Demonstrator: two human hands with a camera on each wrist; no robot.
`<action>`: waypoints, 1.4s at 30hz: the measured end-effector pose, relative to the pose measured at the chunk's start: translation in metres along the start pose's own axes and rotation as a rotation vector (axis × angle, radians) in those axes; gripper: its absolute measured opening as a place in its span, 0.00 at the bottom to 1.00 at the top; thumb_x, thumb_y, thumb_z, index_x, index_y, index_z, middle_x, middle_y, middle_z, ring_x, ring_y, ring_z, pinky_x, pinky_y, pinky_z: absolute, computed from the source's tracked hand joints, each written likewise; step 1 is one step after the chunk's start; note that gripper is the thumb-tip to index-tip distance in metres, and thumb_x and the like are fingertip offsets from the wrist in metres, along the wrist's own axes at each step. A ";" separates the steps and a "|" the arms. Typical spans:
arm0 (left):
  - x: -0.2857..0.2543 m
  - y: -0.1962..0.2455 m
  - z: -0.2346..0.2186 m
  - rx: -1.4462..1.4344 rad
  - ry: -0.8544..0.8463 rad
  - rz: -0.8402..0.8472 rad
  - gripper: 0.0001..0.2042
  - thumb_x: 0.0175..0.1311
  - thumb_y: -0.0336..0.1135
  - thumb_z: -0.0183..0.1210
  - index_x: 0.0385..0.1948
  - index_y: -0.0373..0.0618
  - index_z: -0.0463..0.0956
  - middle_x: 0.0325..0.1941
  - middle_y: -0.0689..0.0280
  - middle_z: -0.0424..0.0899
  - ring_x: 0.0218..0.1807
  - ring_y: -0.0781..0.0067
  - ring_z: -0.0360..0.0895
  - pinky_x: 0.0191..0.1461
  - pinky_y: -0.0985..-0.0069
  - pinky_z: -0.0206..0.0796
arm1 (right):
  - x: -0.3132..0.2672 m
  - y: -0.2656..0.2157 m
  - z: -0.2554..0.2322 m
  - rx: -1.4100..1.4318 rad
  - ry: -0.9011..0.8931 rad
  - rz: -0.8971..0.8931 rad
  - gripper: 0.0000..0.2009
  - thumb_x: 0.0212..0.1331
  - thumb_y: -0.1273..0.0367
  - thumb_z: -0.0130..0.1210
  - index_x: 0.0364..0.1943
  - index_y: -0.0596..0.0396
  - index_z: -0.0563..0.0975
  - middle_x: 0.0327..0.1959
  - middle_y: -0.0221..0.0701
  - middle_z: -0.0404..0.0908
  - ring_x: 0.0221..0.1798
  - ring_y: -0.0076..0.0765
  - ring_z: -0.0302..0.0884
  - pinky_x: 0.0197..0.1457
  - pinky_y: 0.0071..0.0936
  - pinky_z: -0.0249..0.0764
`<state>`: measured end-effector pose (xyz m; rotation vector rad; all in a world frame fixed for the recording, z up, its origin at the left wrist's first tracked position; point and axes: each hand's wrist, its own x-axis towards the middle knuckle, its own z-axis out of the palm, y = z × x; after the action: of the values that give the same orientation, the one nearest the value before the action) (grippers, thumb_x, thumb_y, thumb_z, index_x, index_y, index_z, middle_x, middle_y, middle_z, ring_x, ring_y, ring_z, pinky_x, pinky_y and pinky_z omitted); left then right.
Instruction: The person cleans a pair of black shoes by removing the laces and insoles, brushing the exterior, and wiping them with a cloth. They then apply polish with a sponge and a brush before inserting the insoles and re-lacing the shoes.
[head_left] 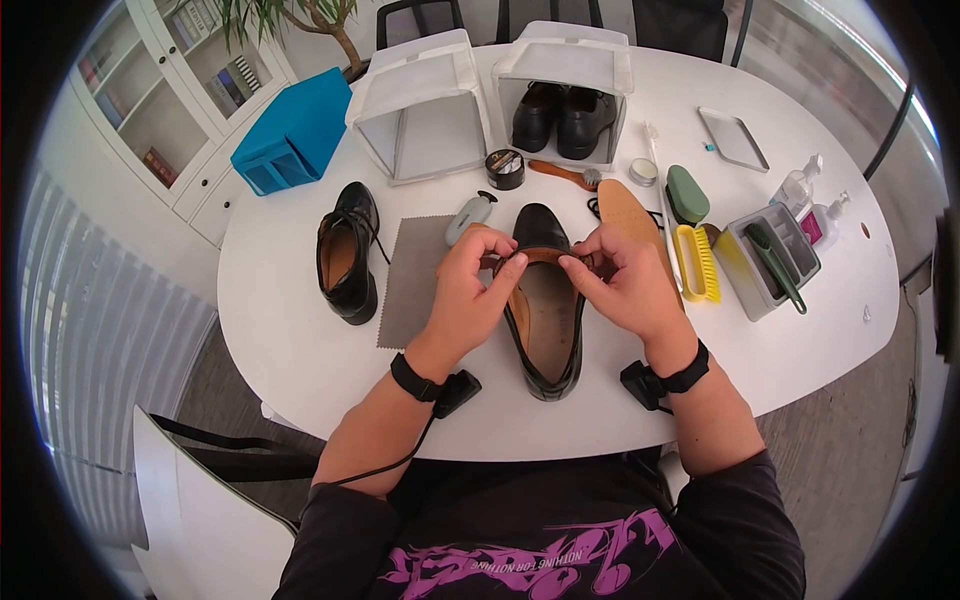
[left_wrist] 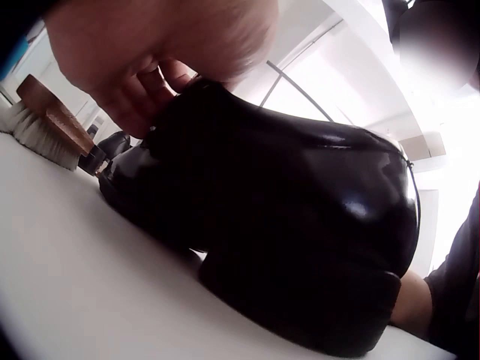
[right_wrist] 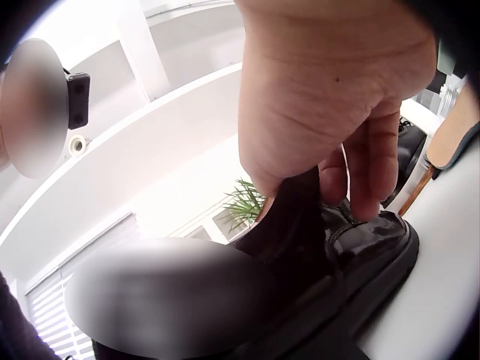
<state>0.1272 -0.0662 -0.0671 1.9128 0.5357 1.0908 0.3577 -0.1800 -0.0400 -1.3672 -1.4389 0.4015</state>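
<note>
A black leather shoe (head_left: 546, 330) with a tan lining stands on the table before the person, toe pointing away, with no lace seen in it. The left hand (head_left: 474, 285) pinches the left edge of its tongue area with thumb and fingers; the right hand (head_left: 628, 283) pinches the right edge. In the left wrist view the left hand (left_wrist: 165, 45) is over the shoe's upper (left_wrist: 315, 172). In the right wrist view the right hand (right_wrist: 330, 97) has its thumb at the opening's edge and fingers down over the glossy front (right_wrist: 375, 236).
A laced black shoe (head_left: 347, 255) and grey cloth (head_left: 412, 280) lie left. Behind are a grey bottle (head_left: 470, 216), polish tin (head_left: 505, 170), wooden brush (head_left: 560, 175) and boxes, one holding black shoes (head_left: 585, 122). An insole (head_left: 632, 225), yellow brush (head_left: 706, 265) and grey caddy (head_left: 765, 262) stand right.
</note>
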 end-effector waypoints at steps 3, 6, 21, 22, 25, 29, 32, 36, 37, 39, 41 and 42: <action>-0.002 0.001 0.001 -0.040 0.022 -0.067 0.06 0.86 0.30 0.66 0.53 0.43 0.77 0.53 0.71 0.83 0.52 0.83 0.79 0.59 0.78 0.74 | 0.000 -0.005 0.001 -0.019 0.019 0.014 0.15 0.71 0.65 0.78 0.34 0.60 0.84 0.19 0.27 0.79 0.22 0.21 0.72 0.28 0.26 0.68; -0.002 -0.001 0.004 -0.169 0.073 -0.146 0.06 0.86 0.31 0.66 0.53 0.44 0.78 0.50 0.74 0.83 0.50 0.85 0.79 0.58 0.80 0.73 | 0.001 -0.010 -0.002 -0.050 0.045 0.038 0.17 0.72 0.65 0.78 0.30 0.60 0.83 0.17 0.26 0.78 0.21 0.20 0.68 0.26 0.25 0.65; 0.002 -0.001 -0.006 -0.480 0.157 -0.464 0.10 0.83 0.39 0.72 0.49 0.43 0.85 0.38 0.73 0.89 0.41 0.85 0.82 0.46 0.79 0.75 | 0.000 -0.009 0.006 0.020 0.083 0.165 0.20 0.71 0.64 0.79 0.24 0.57 0.82 0.17 0.20 0.76 0.23 0.14 0.64 0.27 0.24 0.61; 0.002 0.001 -0.004 -0.482 0.160 -0.464 0.10 0.83 0.39 0.72 0.49 0.43 0.85 0.38 0.73 0.89 0.41 0.85 0.82 0.46 0.79 0.75 | 0.000 -0.008 0.006 0.046 0.079 0.181 0.19 0.71 0.64 0.79 0.25 0.57 0.82 0.18 0.20 0.76 0.23 0.14 0.64 0.27 0.23 0.61; 0.003 0.003 0.000 -0.473 0.162 -0.471 0.12 0.84 0.42 0.72 0.49 0.42 0.87 0.39 0.73 0.89 0.41 0.85 0.81 0.46 0.79 0.75 | 0.000 0.002 0.008 0.093 0.076 0.202 0.20 0.72 0.65 0.79 0.25 0.56 0.81 0.19 0.19 0.77 0.24 0.14 0.64 0.28 0.23 0.61; 0.002 0.003 0.002 -0.404 0.150 -0.432 0.13 0.85 0.44 0.70 0.47 0.42 0.89 0.38 0.75 0.87 0.39 0.86 0.79 0.46 0.79 0.75 | 0.002 0.002 0.010 0.142 0.069 0.269 0.20 0.72 0.64 0.79 0.25 0.56 0.80 0.20 0.19 0.78 0.25 0.13 0.65 0.28 0.22 0.61; 0.001 0.006 0.000 -0.391 0.100 -0.439 0.14 0.87 0.46 0.67 0.48 0.44 0.89 0.38 0.77 0.86 0.40 0.87 0.77 0.47 0.80 0.72 | 0.002 0.001 0.010 0.143 0.084 0.266 0.21 0.72 0.64 0.79 0.25 0.56 0.80 0.20 0.19 0.78 0.25 0.13 0.66 0.28 0.22 0.62; 0.000 -0.001 -0.004 -0.353 0.027 -0.460 0.16 0.90 0.50 0.64 0.50 0.47 0.88 0.39 0.79 0.84 0.41 0.87 0.76 0.48 0.80 0.68 | 0.002 -0.002 0.011 0.122 0.089 0.281 0.21 0.73 0.63 0.78 0.25 0.56 0.80 0.21 0.19 0.79 0.26 0.12 0.66 0.28 0.22 0.62; 0.000 -0.002 -0.004 -0.354 0.029 -0.459 0.16 0.90 0.50 0.64 0.50 0.47 0.88 0.39 0.79 0.84 0.41 0.87 0.76 0.48 0.80 0.68 | 0.002 -0.002 0.011 0.130 0.094 0.282 0.21 0.73 0.63 0.78 0.25 0.55 0.80 0.21 0.19 0.79 0.26 0.12 0.66 0.28 0.22 0.62; 0.000 -0.003 -0.003 -0.374 0.033 -0.472 0.16 0.90 0.51 0.63 0.50 0.47 0.88 0.39 0.79 0.85 0.41 0.88 0.76 0.48 0.80 0.68 | 0.001 -0.002 0.011 0.127 0.092 0.281 0.21 0.73 0.63 0.78 0.25 0.55 0.79 0.21 0.19 0.79 0.26 0.12 0.66 0.28 0.22 0.62; 0.000 -0.004 -0.003 -0.378 0.036 -0.474 0.16 0.90 0.51 0.63 0.50 0.47 0.88 0.39 0.79 0.85 0.41 0.88 0.76 0.48 0.80 0.68 | 0.001 -0.002 0.011 0.124 0.092 0.282 0.21 0.73 0.63 0.78 0.25 0.55 0.79 0.21 0.18 0.78 0.25 0.12 0.66 0.28 0.22 0.62; 0.000 -0.004 -0.002 -0.382 0.038 -0.477 0.16 0.90 0.50 0.63 0.50 0.47 0.88 0.40 0.79 0.85 0.41 0.87 0.75 0.48 0.80 0.68 | 0.001 -0.001 0.012 0.140 0.093 0.268 0.21 0.73 0.63 0.78 0.25 0.55 0.79 0.20 0.18 0.78 0.25 0.12 0.66 0.28 0.22 0.62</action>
<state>0.1254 -0.0631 -0.0701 1.3442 0.7042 0.8433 0.3476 -0.1749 -0.0433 -1.4493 -1.1330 0.5924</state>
